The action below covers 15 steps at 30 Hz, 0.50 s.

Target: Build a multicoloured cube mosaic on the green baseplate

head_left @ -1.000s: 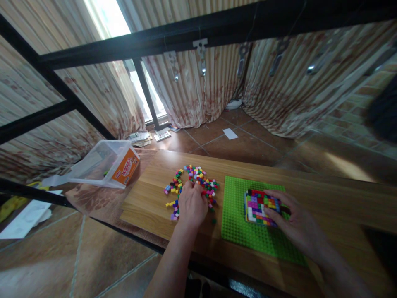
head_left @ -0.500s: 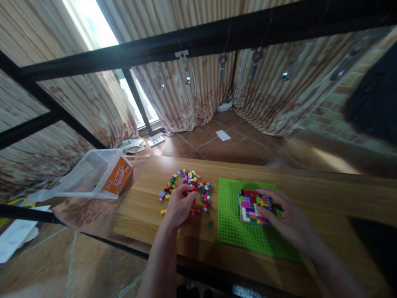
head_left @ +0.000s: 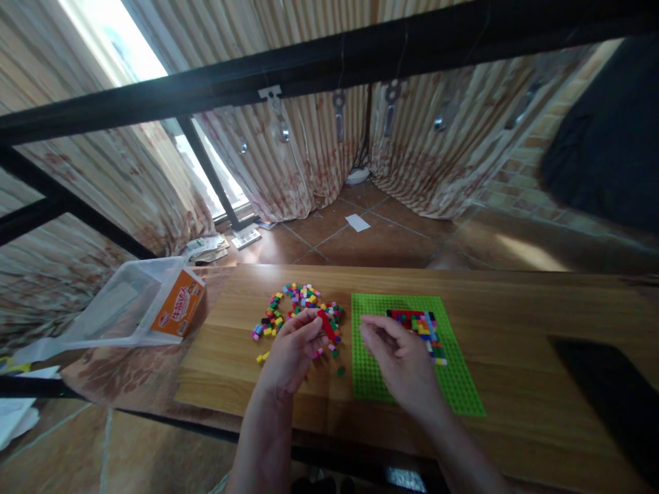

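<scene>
Between the thumb and fingers of my left hand (head_left: 291, 350) is a long red toy brick (head_left: 325, 325), held tilted above a pile of small coloured bricks (head_left: 303, 293). My right hand (head_left: 404, 363) hovers over the green baseplate (head_left: 363, 381), its fingers bent and the thumb a little apart from them, with nothing visible in the grasp. Behind that hand, a multicoloured brick build (head_left: 430, 329) lies on the baseplate. My right hand covers the build's left and near parts.
The wooden tabletop (head_left: 221, 363) carries the bricks and baseplate. At the left sits a clear plastic box (head_left: 139, 302) with an orange label. A dark flat object (head_left: 602, 384) lies at the right. A black metal rail (head_left: 309, 62) crosses above, before striped curtains.
My left hand has lifted slightly, and the red brick now shows clearly in it. Letting go of the build, my right hand has moved left toward my left hand. The view has shifted slightly.
</scene>
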Available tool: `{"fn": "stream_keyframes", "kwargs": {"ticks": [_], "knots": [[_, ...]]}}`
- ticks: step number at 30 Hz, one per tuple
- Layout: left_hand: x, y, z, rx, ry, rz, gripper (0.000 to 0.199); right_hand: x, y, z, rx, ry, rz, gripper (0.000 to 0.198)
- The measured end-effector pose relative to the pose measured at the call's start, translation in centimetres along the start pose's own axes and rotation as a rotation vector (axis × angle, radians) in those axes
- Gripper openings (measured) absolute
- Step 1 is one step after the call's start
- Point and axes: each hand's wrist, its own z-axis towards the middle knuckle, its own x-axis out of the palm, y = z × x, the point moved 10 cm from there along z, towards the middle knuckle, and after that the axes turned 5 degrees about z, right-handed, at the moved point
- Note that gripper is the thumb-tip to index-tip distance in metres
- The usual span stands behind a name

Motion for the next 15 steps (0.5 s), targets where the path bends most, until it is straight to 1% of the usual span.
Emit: {"fn": "stream_keyframes", "kwargs": {"ticks": [2,4,6,9,12,13,15], "knots": [[1.4,0.4,-0.1,0.004,0.071,-0.018,0.034,2.1,-1.0,0.0,0.087,0.04,0.121,0.034],[2.3,0.6,-0.3,0.027,0.115,0.014,0.031,3.3,-1.4,0.1,0.125,0.061,0.233,0.034],[2.8,0.7,-0.4,0.049,0.131,0.05,0.029,3.6,-1.5,0.2,0.148,0.059,0.307,0.032],[2.8,0.9,-0.5,0.05,0.139,0.038,0.028,3.4,-1.7,0.3,0.175,0.038,0.361,0.03],[2.3,1.0,-0.3,0.042,0.106,0.054,0.028,3.4,-1.9,0.4,0.172,0.03,0.373,0.029],[1.9,0.9,-0.2,0.052,0.076,0.1,0.026,3.4,-2.0,0.4,0.172,0.026,0.372,0.03],[0.8,0.4,0.1,0.108,-0.023,0.25,0.022,3.4,-2.4,0.4,0.182,0.015,0.363,0.03]]}}
